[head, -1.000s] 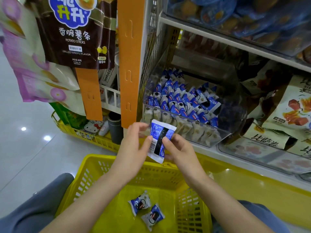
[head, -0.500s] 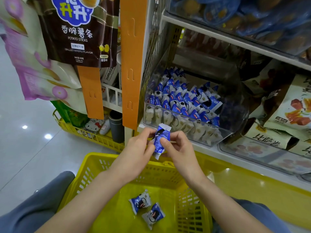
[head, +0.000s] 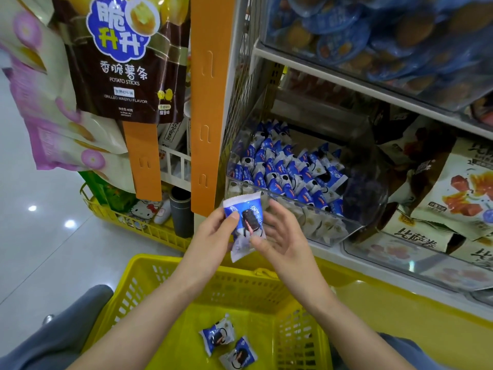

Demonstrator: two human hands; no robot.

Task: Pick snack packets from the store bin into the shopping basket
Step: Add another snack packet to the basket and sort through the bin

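Observation:
A blue and white snack packet (head: 244, 222) with a dark cookie picture is held upright between both hands, above the far rim of the yellow shopping basket (head: 186, 279). My left hand (head: 213, 236) pinches its left edge with the thumb on the front. My right hand (head: 282, 236) holds its right side, thumb on the lower front. Two more of these packets (head: 216, 336) (head: 238, 355) lie on the basket floor. The clear store bin (head: 306, 209) just beyond my hands holds several of the same packets.
An orange shelf post (head: 208, 102) stands left of the bin. Hanging potato stick bags (head: 122, 57) fill the upper left. Larger snack bags (head: 458, 188) sit right of the bin. A second yellow basket (head: 133, 225) with goods rests on the floor at left.
The packet has been turned between my hands, from edge-on to its front facing me. Both hands stay in about the same place above the basket.

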